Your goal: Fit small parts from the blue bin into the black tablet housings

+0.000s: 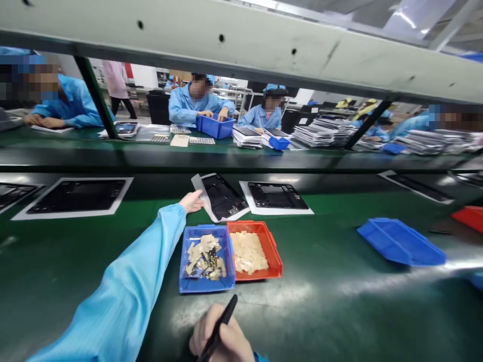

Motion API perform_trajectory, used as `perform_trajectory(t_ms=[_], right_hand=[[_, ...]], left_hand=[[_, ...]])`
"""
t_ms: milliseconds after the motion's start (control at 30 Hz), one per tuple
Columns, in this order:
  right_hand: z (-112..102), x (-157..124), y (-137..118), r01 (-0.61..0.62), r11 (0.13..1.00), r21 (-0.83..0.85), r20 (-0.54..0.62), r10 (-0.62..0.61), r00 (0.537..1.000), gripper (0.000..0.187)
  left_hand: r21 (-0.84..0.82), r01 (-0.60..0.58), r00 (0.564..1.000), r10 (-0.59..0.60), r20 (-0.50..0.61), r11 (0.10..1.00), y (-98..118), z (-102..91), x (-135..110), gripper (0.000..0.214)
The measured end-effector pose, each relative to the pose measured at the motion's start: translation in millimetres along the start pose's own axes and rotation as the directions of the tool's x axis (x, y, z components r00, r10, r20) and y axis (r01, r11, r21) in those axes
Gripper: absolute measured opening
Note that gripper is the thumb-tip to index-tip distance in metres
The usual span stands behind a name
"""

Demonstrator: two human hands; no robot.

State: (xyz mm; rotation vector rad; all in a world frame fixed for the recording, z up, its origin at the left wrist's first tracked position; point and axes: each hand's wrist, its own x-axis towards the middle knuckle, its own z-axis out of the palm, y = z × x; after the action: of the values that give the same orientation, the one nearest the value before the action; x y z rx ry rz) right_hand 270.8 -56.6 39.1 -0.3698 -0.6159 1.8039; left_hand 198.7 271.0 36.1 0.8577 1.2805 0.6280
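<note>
– What is the left hand [191, 202] doing?
– Its fingers look pinched on the edge of a white sheet [200, 184]. A black panel [225, 196] is on the sheet, at 3 o'clock from the hand.
– And the right hand [226, 337]?
– Its fingers are closed round a black tool [228, 310]. I can't tell if they squeeze hard.
– What's near?
– A blue bin [207, 286] is at 12 o'clock from the right hand, with bits [207, 245] in it. A red bin [274, 254] touches it at 3 o'clock. Another panel [279, 196] lies at 3 o'clock from the first.
– How far along is it?
– The first panel is in reach, I think, but sits crooked. The tool isn't on it yet. I can't see if any bits are.
</note>
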Motion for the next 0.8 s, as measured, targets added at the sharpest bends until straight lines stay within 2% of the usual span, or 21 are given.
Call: perform_trajectory(t_ms=[100, 233, 333, 400, 500, 600, 633, 700, 800], right_hand=[[-6.0, -0.3, 0.9, -0.001, 1.000, 0.031, -0.017, 0.001, 1.000, 0.027], [-6.8, -0.9, 5.4, 0.029, 0.996, 0.090, -0.025, -0.027, 0.999, 0.027], [-3.6, 0.0, 8.2, 0.057, 0.993, 0.101, -0.077, -0.049, 0.996, 0.026], [-0.7, 0.5, 7.6, 0.067, 0.993, 0.100, -0.127, -0.054, 0.990, 0.023], [3.8, 1.2, 3.4, 0.063, 0.994, 0.092, -0.180, -0.045, 0.983, 0.020], [6.5, 3.0, -0.9, 0.063, 0.996, 0.058, -0.193, -0.051, 0.980, 0.020], [6.9, 3.9, -1.9, 0.059, 0.997, 0.040, -0.186, -0.051, 0.981, 0.020], [7.8, 5.1, -3.7, 0.042, 0.999, -0.013, -0.159, -0.044, 0.986, 0.021], [12.8, 3.1, -7.3, 0.039, 0.990, -0.136, -0.102, -0.053, 0.993, 0.023]], left_hand=[[0.159, -0.014, 0.994, 0.031, -0.105, 0.987, 3.4, 6.6, 18.0, 0.033], [0.260, -0.049, 0.972, 0.106, -0.210, 0.964, 7.2, -0.4, 26.4, 0.032], [0.256, -0.136, 0.935, 0.210, -0.286, 0.957, 13.0, -19.9, 17.6, 0.033], [0.229, -0.202, 0.895, 0.274, -0.353, 0.952, 16.5, -43.9, 3.6, 0.033], [0.152, -0.261, 0.840, 0.302, -0.451, 0.953, 14.3, -92.4, -30.4, 0.030], [0.037, -0.306, 0.804, 0.279, -0.524, 0.951, -1.3, -142.4, -78.4, 0.013], [-0.004, -0.328, 0.793, 0.273, -0.544, 0.945, -9.5, -157.2, -96.8, 0.007], [-0.084, -0.376, 0.777, 0.265, -0.571, 0.923, -30.3, -181.9, -136.5, 0.011], [-0.192, -0.428, 0.777, 0.251, -0.578, 0.883, -72.9, -202.9, -201.6, 0.015]])
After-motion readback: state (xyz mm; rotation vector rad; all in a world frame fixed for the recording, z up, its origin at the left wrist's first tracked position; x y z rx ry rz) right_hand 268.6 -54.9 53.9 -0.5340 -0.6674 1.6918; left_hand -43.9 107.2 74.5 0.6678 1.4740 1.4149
